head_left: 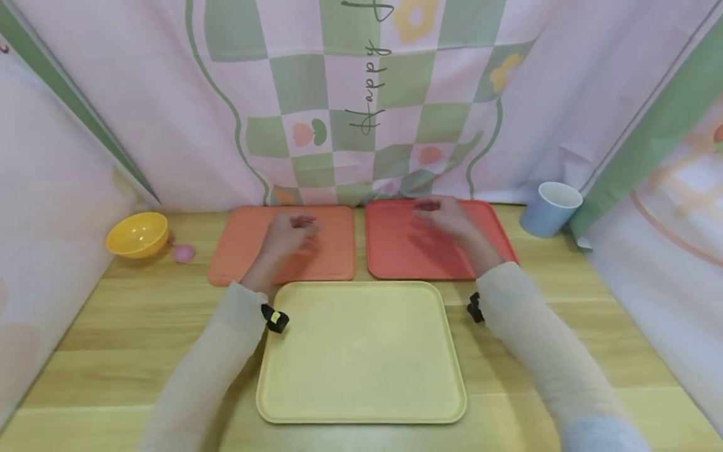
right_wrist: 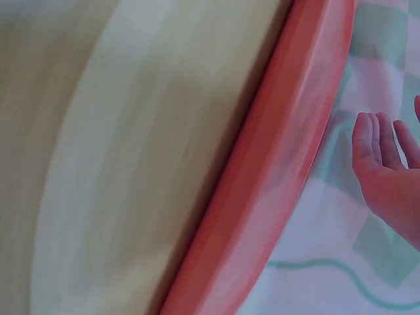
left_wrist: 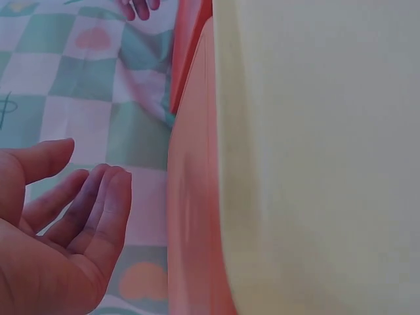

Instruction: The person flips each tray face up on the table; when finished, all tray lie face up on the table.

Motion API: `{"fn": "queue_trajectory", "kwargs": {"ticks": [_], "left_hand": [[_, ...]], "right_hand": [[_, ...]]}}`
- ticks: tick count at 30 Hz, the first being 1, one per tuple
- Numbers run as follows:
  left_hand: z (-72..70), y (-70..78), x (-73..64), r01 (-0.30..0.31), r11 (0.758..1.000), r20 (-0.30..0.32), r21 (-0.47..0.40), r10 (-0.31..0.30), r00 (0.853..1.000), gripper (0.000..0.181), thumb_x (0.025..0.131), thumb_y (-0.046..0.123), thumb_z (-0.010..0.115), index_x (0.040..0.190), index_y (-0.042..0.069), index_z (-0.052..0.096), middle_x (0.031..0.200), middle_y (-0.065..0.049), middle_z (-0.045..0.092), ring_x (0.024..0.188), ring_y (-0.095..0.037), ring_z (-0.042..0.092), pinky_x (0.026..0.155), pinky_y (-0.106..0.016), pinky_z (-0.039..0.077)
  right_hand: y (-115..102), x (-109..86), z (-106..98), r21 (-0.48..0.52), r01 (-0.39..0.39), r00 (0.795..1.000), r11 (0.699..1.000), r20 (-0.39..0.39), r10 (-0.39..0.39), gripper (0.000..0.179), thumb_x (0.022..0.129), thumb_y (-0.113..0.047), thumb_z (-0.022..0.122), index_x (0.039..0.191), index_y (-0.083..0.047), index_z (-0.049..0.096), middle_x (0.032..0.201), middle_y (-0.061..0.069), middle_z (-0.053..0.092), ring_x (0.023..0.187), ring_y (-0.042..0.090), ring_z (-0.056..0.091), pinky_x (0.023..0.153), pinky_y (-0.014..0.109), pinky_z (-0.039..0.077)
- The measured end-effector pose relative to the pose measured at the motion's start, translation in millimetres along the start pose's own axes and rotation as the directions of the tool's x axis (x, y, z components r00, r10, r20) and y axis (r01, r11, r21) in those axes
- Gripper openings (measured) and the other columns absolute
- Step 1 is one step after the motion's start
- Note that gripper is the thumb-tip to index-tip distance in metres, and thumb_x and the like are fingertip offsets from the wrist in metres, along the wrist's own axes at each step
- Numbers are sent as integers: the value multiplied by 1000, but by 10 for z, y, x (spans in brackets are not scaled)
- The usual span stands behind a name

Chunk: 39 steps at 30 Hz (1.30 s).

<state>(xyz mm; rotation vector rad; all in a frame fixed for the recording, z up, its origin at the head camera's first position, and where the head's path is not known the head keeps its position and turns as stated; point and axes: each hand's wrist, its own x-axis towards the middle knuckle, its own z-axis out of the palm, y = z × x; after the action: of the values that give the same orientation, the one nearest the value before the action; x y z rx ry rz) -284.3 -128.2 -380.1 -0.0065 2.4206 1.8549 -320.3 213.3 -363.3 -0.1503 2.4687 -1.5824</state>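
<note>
My left hand (head_left: 289,235) hovers over the orange tray (head_left: 237,251), fingers loosely bent and nothing in them. Over the red tray (head_left: 390,251) is my right hand (head_left: 443,216), also holding nothing. In the left wrist view the left hand (left_wrist: 65,230) shows its thumb well apart from its relaxed fingers. The right wrist view has the right hand (right_wrist: 390,170) at its right edge, fingers slightly bent. A pale yellow tray (head_left: 361,351) lies nearer to me, between my forearms, in front of the two other trays.
At the back left stands a yellow bowl (head_left: 138,237), with a small pink spoon-like thing (head_left: 183,253) beside it. A blue cup (head_left: 549,210) stands upright at the back right. A checked curtain (head_left: 350,94) hangs behind the wooden table (head_left: 130,351).
</note>
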Motion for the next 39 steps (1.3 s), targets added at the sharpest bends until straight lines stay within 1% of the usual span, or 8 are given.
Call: {"fn": "queue_trajectory", "kwargs": {"ticks": [4,10,16,22,26,29,33,39], "left_hand": [[-136,-44,-31,-9,1000,-24,-14,9,1000,37,98,19,69,129,0,66,113,-19,69,95,-37,70,76,-43,61],[-329,-119,-47,-13,1000,-49,21,14,999,38,98,19,70,130,-1,66,114,-18,70,97,-37,71,76,-38,61],[-544,-127,-44,18,998,-46,54,-15,999,39,100,20,67,132,-2,63,119,-20,67,99,-38,70,80,-40,60],[-728,-137,-79,-1,997,-50,82,5,999,43,100,17,66,135,-6,59,126,-24,64,106,-39,66,85,-40,59],[-865,-184,-125,12,993,-54,113,-6,999,45,101,20,65,137,-6,58,129,-24,61,111,-40,64,86,-37,59],[-986,-231,-153,15,990,-66,141,-6,998,45,101,21,64,136,-6,58,130,-25,60,102,-31,69,84,-34,59],[-1117,-277,-172,45,991,-103,130,-31,994,44,101,21,65,135,-6,59,127,-26,62,87,-17,72,82,-33,59],[-1262,-366,-169,100,989,-138,106,-85,987,49,100,23,66,139,-4,56,122,-17,62,84,-10,69,81,-29,59]], "right_hand": [[-84,55,141,29,11,1000,1000,21,-12,47,104,-6,57,146,9,45,143,29,51,131,40,51,108,47,44],[-169,108,313,60,7,998,998,67,-11,49,103,-6,58,147,9,43,143,28,51,128,42,53,107,48,45],[-219,142,438,57,14,995,998,94,-20,47,103,-6,58,145,10,45,141,28,52,126,42,55,105,47,47],[-232,186,565,121,-1,995,993,103,-12,44,102,-4,60,142,10,49,137,28,53,123,41,56,103,47,48],[-242,214,664,154,-6,994,988,107,-10,42,100,-2,61,139,11,52,136,28,54,121,42,56,102,49,49],[-252,240,740,178,-7,993,984,120,-14,42,100,0,60,139,13,51,137,29,53,122,44,55,103,50,48],[-251,282,811,204,-7,991,979,131,-20,44,99,2,59,140,15,48,138,31,52,124,44,54,105,49,46],[-266,332,885,234,-35,988,972,153,-2,47,100,0,57,142,16,42,137,32,51,124,48,53,105,51,46]]}}
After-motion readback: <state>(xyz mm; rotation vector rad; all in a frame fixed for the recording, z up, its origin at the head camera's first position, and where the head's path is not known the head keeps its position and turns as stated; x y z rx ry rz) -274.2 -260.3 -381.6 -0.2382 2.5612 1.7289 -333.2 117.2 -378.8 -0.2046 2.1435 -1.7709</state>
